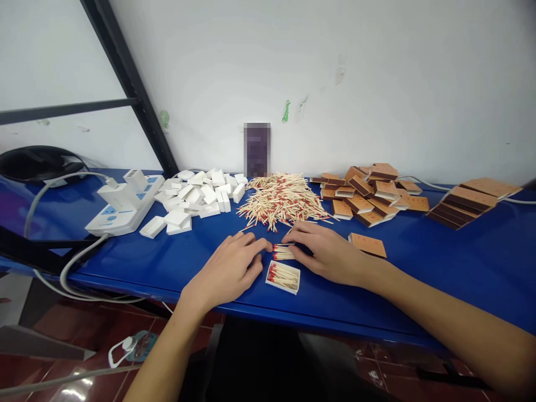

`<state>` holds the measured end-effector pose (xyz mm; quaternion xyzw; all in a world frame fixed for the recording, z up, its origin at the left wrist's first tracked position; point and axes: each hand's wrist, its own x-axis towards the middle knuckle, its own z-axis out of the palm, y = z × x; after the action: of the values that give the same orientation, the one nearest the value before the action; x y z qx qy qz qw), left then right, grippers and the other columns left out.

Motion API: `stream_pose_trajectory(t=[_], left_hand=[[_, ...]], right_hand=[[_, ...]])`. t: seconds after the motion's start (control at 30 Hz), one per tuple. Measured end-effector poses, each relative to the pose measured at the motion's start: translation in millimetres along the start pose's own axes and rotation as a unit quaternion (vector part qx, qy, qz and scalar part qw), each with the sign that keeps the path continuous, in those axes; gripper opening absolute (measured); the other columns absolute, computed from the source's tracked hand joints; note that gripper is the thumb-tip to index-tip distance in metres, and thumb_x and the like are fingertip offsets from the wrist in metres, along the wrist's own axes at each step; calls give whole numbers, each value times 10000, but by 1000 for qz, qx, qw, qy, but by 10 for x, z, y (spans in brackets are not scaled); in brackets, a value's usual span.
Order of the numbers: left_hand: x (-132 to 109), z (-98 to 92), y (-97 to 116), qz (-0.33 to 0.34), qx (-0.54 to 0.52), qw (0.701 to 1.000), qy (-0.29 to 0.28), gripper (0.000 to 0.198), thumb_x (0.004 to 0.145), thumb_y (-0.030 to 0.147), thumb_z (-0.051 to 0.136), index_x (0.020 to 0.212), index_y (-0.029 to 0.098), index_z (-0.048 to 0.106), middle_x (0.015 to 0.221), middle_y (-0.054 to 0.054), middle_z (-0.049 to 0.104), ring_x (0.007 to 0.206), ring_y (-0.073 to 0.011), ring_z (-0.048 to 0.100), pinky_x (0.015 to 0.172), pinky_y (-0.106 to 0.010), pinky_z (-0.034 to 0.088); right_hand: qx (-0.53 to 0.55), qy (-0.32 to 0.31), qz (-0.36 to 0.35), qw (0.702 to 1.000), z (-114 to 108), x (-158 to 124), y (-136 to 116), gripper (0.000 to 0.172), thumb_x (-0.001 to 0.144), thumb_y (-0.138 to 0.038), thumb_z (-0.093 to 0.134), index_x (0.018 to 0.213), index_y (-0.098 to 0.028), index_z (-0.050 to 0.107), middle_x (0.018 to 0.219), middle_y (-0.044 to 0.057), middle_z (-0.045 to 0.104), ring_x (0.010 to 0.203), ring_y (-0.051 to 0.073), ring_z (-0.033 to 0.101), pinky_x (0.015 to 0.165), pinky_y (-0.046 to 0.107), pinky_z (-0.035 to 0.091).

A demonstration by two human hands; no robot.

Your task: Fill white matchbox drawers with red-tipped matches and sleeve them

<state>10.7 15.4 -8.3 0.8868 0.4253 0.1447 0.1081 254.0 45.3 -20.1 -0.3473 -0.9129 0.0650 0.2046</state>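
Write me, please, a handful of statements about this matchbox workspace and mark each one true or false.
1. The loose match pile lies between the white trays and the heaped orange-brown sleeves. True.
2. The tray nearest the person is empty. False: that front tray holds red-tipped matches.
3. The left hand and right hand are at opposite ends of a small row of matches. True.
4. The power strip is at the right end of the table. False: the power strip is on the left, beside the white trays.
5. The table is blue. True.
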Motion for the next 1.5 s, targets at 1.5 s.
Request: stream_pose_trajectory(t=[1.5], left_hand=[[-21,14,25,-17,-4,1000,-3,243,998,207,392,1173,253,554,1107,-36,626,1070,-249,582,1037,-493,399]], right_hand=[[-6,-276,136,951,-505,371,-238,148,684,-256,630,690,-222,486,663,-23,560,590,139,469,519,269,296]])
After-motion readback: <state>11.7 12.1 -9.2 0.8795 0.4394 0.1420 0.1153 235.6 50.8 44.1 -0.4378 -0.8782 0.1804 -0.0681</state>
